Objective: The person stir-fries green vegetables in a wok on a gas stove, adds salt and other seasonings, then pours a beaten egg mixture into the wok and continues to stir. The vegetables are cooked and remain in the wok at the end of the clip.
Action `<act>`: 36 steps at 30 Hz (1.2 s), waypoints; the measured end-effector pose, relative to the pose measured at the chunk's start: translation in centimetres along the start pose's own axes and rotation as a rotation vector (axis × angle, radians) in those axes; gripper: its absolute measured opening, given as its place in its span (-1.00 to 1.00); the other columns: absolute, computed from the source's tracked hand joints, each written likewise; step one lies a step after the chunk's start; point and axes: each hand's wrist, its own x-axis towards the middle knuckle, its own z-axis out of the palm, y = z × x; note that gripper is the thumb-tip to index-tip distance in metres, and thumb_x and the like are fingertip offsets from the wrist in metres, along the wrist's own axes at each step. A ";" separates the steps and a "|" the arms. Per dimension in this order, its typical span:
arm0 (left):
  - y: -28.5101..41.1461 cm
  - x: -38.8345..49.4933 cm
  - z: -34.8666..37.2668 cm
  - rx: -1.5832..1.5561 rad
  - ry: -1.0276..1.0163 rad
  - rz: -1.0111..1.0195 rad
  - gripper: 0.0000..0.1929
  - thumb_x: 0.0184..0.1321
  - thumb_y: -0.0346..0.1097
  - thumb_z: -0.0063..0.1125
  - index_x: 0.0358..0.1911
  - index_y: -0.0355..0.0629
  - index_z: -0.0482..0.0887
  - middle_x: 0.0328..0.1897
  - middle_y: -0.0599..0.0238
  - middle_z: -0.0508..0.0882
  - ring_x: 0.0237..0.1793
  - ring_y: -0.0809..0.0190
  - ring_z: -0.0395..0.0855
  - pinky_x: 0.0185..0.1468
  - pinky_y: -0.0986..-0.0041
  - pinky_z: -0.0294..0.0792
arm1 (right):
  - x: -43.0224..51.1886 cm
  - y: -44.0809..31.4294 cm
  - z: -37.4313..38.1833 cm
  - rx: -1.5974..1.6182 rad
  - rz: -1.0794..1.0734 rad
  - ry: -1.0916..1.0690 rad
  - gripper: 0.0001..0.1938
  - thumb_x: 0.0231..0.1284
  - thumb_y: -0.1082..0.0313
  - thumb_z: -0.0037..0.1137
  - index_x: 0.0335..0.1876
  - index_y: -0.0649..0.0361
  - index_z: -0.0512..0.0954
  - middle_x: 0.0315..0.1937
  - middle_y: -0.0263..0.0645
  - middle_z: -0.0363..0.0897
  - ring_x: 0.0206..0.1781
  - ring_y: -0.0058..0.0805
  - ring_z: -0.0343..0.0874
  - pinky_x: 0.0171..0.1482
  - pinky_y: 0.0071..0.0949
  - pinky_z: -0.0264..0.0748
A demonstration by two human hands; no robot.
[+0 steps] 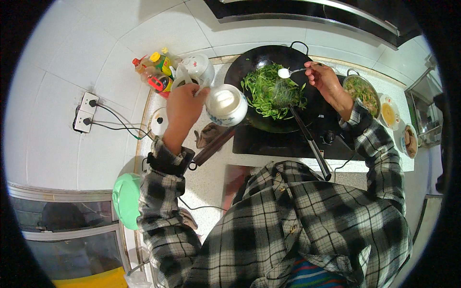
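My left hand grips a white ceramic jar with a blue pattern, tilted and holding white granules. Between the fingers of my right hand is a small spoon heaped with a white substance. The spoon hovers above a black wok, whose chopped green vegetables are piled in the middle. A spatula rests in the wok, its blade among the greens and its handle pointing towards me. The wok's wooden handle extends to the lower left.
Sauce bottles and a white lidded pot crowd the back left. On the right stand a metal pan of cooked food, a bowl of yellow liquid and another bowl. A black cooktop lies beneath the wok; a range hood overhangs it.
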 end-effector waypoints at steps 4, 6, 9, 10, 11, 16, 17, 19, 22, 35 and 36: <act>-0.7 -1.0 -1.3 -0.034 0.035 -0.034 -0.66 0.06 -0.04 0.19 -0.42 -0.24 0.69 -0.58 0.10 0.62 -0.51 0.03 0.61 -0.38 0.26 0.39 | 0.9 0.5 0.1 0.067 -0.011 -0.045 -0.79 0.34 0.33 -0.22 -0.13 0.21 0.48 -0.47 -0.39 0.48 -0.48 -0.66 0.37 -0.38 -0.63 0.36; -0.9 -1.4 -1.9 0.018 0.072 -0.018 -0.66 0.07 -0.04 0.19 -0.42 -0.24 0.68 -0.61 0.11 0.61 -0.54 0.06 0.60 -0.40 0.28 0.38 | 1.5 0.9 0.4 0.077 -0.006 -0.072 -0.79 0.34 0.33 -0.22 -0.12 0.21 0.47 -0.46 -0.39 0.48 -0.47 -0.66 0.37 -0.37 -0.64 0.36; -1.0 -2.2 -2.2 0.024 0.048 -0.075 -0.64 0.08 -0.02 0.17 -0.42 -0.25 0.68 -0.66 0.15 0.58 -0.60 0.11 0.56 -0.44 0.30 0.34 | 2.3 1.5 0.8 0.025 0.009 -0.058 -0.79 0.33 0.33 -0.20 -0.12 0.23 0.48 -0.45 -0.38 0.49 -0.45 -0.66 0.38 -0.36 -0.64 0.36; -0.9 -2.5 -2.2 0.011 0.053 -0.088 -0.64 0.08 -0.02 0.17 -0.43 -0.25 0.68 -0.67 0.16 0.57 -0.61 0.12 0.55 -0.45 0.30 0.33 | 2.7 1.5 0.9 0.077 -0.002 -0.068 -0.79 0.33 0.33 -0.20 -0.12 0.23 0.48 -0.45 -0.38 0.49 -0.45 -0.65 0.38 -0.36 -0.64 0.36; -0.9 -2.9 -2.2 -0.017 0.058 -0.092 -0.64 0.08 -0.02 0.17 -0.43 -0.25 0.67 -0.68 0.17 0.57 -0.63 0.13 0.53 -0.47 0.31 0.32 | 2.9 1.6 0.9 0.124 0.009 -0.059 -0.79 0.33 0.34 -0.20 -0.12 0.23 0.48 -0.45 -0.38 0.49 -0.45 -0.65 0.38 -0.36 -0.64 0.36; -1.3 -4.0 -2.4 -0.017 0.086 -0.118 -0.64 0.08 -0.03 0.19 -0.43 -0.26 0.67 -0.69 0.17 0.55 -0.65 0.18 0.50 -0.48 0.33 0.31 | 5.1 0.9 0.4 0.243 -0.045 -0.112 -0.77 0.34 0.36 -0.21 -0.09 0.29 0.48 -0.37 -0.32 0.54 -0.42 -0.63 0.41 -0.30 -0.62 0.40; -1.5 -4.2 -2.4 -0.018 0.078 -0.139 -0.64 0.08 -0.03 0.19 -0.43 -0.27 0.67 -0.69 0.17 0.55 -0.65 0.18 0.50 -0.48 0.33 0.31 | 5.6 0.7 0.2 0.207 -0.080 -0.081 -0.77 0.34 0.36 -0.20 -0.09 0.30 0.48 -0.36 -0.31 0.54 -0.42 -0.63 0.42 -0.30 -0.62 0.41; -1.9 -4.4 -2.4 -0.042 0.093 -0.167 -0.64 0.07 -0.03 0.20 -0.43 -0.26 0.67 -0.68 0.17 0.56 -0.64 0.19 0.50 -0.47 0.34 0.31 | 6.3 0.4 -0.2 0.141 -0.143 -0.042 -0.76 0.35 0.35 -0.20 -0.08 0.31 0.49 -0.35 -0.30 0.55 -0.41 -0.62 0.42 -0.29 -0.62 0.42; -2.5 -4.6 -2.6 -0.034 0.093 -0.192 -0.64 0.06 -0.02 0.21 -0.42 -0.24 0.67 -0.67 0.18 0.56 -0.64 0.19 0.51 -0.47 0.34 0.31 | 6.8 0.0 -1.1 0.046 -0.157 0.027 -0.74 0.35 0.35 -0.21 -0.04 0.32 0.48 -0.32 -0.29 0.56 -0.40 -0.63 0.43 -0.29 -0.63 0.43; -4.9 -2.8 -3.6 -0.053 0.045 -0.176 -0.63 0.07 0.00 0.20 -0.38 -0.24 0.68 -0.61 0.17 0.62 -0.57 0.17 0.59 -0.43 0.33 0.35 | 4.3 -1.2 -5.1 -0.009 -0.111 0.116 -0.75 0.37 0.35 -0.26 -0.04 0.29 0.46 -0.39 -0.36 0.52 -0.43 -0.63 0.40 -0.30 -0.65 0.39; -5.0 -2.7 -3.6 -0.059 0.042 -0.172 -0.63 0.07 0.00 0.20 -0.38 -0.24 0.68 -0.61 0.16 0.62 -0.57 0.17 0.59 -0.43 0.34 0.35 | 4.3 -1.1 -5.0 -0.007 -0.108 0.104 -0.74 0.37 0.34 -0.26 -0.04 0.29 0.46 -0.39 -0.37 0.52 -0.43 -0.64 0.40 -0.30 -0.65 0.40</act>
